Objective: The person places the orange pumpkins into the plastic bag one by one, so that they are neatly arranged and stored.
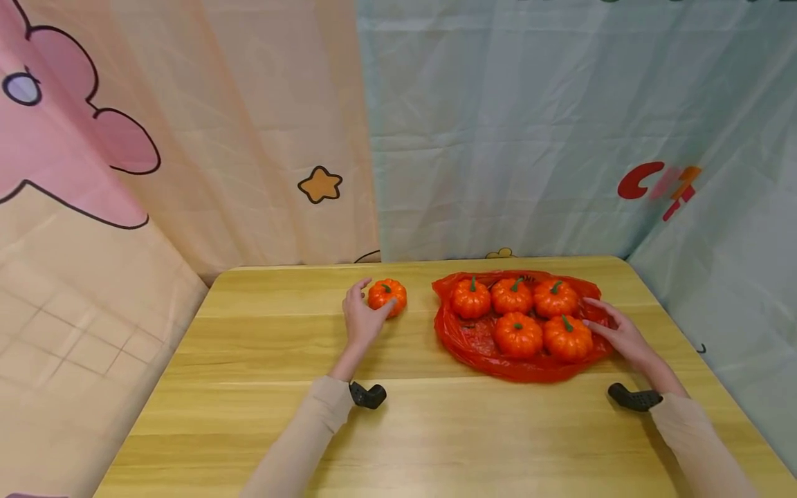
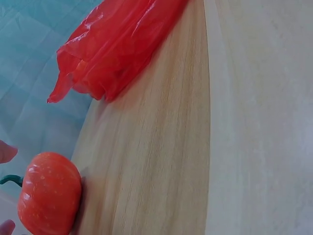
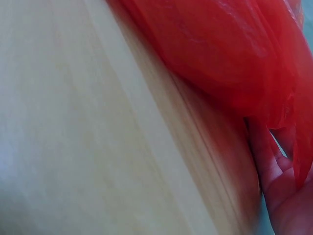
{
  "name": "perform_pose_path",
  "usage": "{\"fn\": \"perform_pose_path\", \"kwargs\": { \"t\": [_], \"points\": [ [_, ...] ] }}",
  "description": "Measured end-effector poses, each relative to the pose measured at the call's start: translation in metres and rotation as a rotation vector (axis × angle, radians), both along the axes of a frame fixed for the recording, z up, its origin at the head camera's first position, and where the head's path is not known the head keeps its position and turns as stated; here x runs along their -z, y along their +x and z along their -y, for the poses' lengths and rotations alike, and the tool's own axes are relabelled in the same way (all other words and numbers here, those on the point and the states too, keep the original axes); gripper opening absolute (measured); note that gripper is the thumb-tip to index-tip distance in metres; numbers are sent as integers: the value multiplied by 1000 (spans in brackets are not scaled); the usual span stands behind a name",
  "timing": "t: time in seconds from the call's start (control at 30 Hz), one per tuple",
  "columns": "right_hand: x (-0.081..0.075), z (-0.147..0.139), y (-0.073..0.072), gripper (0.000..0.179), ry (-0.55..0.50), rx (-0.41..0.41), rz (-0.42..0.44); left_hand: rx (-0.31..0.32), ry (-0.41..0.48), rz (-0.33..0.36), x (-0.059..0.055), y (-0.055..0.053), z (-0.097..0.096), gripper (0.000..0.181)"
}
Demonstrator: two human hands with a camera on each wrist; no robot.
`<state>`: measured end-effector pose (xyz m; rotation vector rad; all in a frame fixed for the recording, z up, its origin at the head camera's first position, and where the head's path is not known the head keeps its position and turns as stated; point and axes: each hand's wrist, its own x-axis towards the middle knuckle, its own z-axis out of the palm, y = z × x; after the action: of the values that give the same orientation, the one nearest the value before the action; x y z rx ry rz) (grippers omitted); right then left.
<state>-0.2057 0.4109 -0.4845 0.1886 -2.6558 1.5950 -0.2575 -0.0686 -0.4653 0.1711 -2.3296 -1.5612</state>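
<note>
A small orange pumpkin (image 1: 387, 296) with a green stem sits on the table, left of the bag. My left hand (image 1: 363, 318) is around its left side, fingers behind and thumb in front, spread apart. In the left wrist view, fingertips show beside the pumpkin (image 2: 50, 193) with gaps between. My right hand (image 1: 625, 339) is at the right edge of a spread red plastic bag (image 1: 476, 339), its fingers reaching over the rim. Several pumpkins (image 1: 518, 335) sit inside the bag. In the right wrist view, red plastic (image 3: 210, 54) hides part of the right hand (image 3: 288, 196).
The wooden table (image 1: 411, 436) runs back to a printed curtain (image 1: 280, 138), with another curtain side at the right. A black strap device (image 1: 369, 395) is on the left wrist and a similar one (image 1: 634, 398) on the right wrist.
</note>
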Motion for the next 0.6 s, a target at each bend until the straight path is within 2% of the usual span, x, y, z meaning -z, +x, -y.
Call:
{"fn": "perform_pose_path", "kwargs": {
  "t": [0.27, 0.43, 0.6],
  "points": [
    [1, -2, -2, 51, -14, -4, 4, 31, -53, 55, 4, -8, -5, 73],
    [1, -2, -3, 51, -16, -1, 13, 24, -88, 70, 7, -10, -8, 75],
    [0, -2, -2, 51, -13, 4, 13, 21, -81, 88, 9, -12, -10, 76]
  ]
}}
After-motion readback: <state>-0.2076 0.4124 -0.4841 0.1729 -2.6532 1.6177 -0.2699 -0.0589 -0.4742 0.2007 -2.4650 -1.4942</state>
